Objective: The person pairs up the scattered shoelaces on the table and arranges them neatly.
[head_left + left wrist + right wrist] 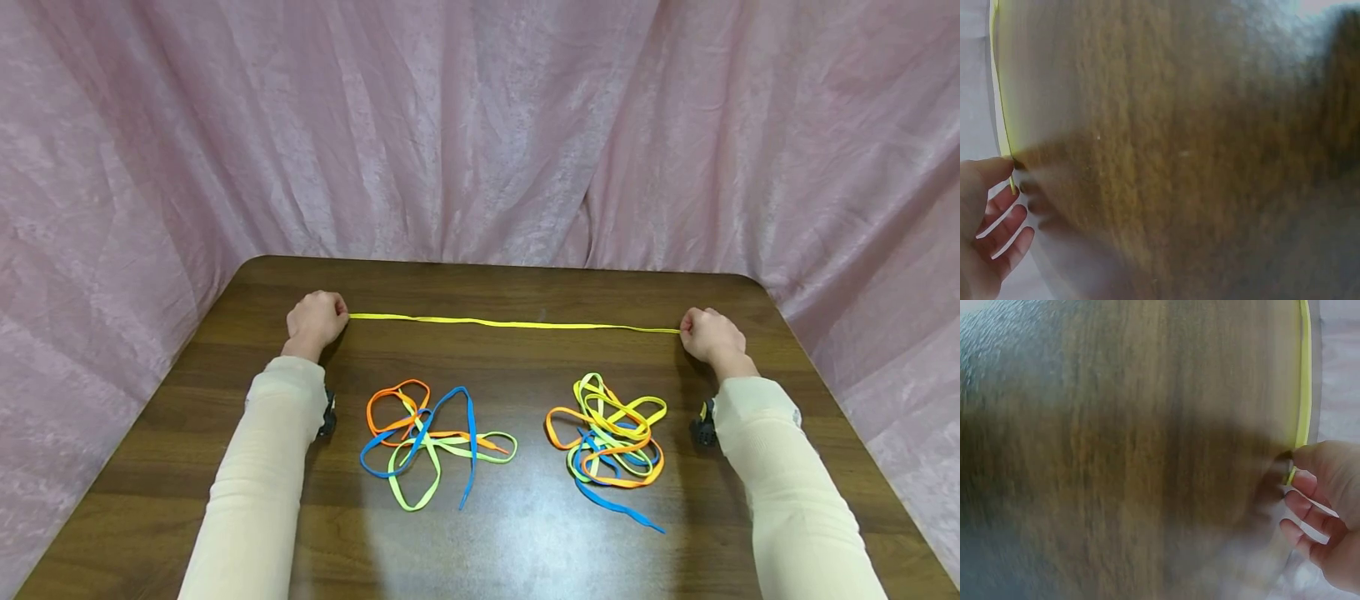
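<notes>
A yellow lace (510, 323) stretches nearly straight from side to side near the table's back edge. Its left end is pinched between thumb and forefinger of my left hand (318, 318); the right end is pinched by my right hand (711, 335). In the left wrist view the lace (1001, 119) runs up from the thumb of the left hand (988, 219), a short tip showing below it. The right wrist view shows the lace (1304, 381) rising from the right hand (1329, 506), its tip poking out under the thumb.
On the wooden table (465, 550), a loose pile of orange, blue and light green laces (429, 442) lies left of centre. Another tangle, with yellow, orange, green and blue laces (611, 433), lies right of centre. A pink curtain (450, 125) hangs behind the table.
</notes>
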Motion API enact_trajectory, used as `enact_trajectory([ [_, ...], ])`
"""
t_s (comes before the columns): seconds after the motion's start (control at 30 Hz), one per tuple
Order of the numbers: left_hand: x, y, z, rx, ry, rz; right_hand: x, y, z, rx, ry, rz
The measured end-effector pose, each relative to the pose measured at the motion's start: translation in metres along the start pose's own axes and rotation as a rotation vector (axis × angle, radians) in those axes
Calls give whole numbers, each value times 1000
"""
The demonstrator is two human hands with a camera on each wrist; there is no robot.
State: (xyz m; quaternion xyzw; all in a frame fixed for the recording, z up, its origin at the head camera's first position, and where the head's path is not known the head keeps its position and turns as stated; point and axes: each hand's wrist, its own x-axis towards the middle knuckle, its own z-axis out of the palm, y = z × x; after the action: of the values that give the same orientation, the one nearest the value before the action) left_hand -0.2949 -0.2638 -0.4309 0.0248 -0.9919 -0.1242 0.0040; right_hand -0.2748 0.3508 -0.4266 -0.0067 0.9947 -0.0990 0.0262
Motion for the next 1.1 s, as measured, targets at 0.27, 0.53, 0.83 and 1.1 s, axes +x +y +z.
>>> enact_trajectory([
  [0.27,-1,-1,-5,-2,-105,25,-8,-4,-9,-8,-78,-47],
  [0.53,-2,2,-13,12,-120,84,-16,-8,-16,-54,-114,-117],
  [0.83,-9,26,-26,39,-95,195,-25,-22,-18,-80,-27,-248],
  [1.1,-16,48,-31,59,-65,284,-36,-42,-18,-79,89,-422],
])
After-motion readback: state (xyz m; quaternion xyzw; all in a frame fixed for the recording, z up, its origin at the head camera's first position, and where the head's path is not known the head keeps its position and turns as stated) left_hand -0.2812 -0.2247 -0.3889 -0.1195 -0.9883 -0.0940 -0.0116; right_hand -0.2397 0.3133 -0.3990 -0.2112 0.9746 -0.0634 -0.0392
